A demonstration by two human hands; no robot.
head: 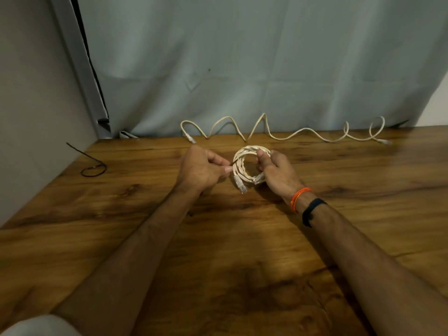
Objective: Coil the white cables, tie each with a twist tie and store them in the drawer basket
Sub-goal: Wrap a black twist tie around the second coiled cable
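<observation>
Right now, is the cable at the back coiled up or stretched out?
Stretched out. The back cable lies in loose waves along the table's far edge, not wound.

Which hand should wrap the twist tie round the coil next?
Left. The left hand already pinches the twist tie against the coiled cable, while the right hand grips the coil's other side and is best kept there as the steadying hold.

Two white cables – coiled cable (pixel 247 163), loose cable (pixel 286 134); two twist ties – held tie (pixel 234 162), spare tie (pixel 93 167).
</observation>
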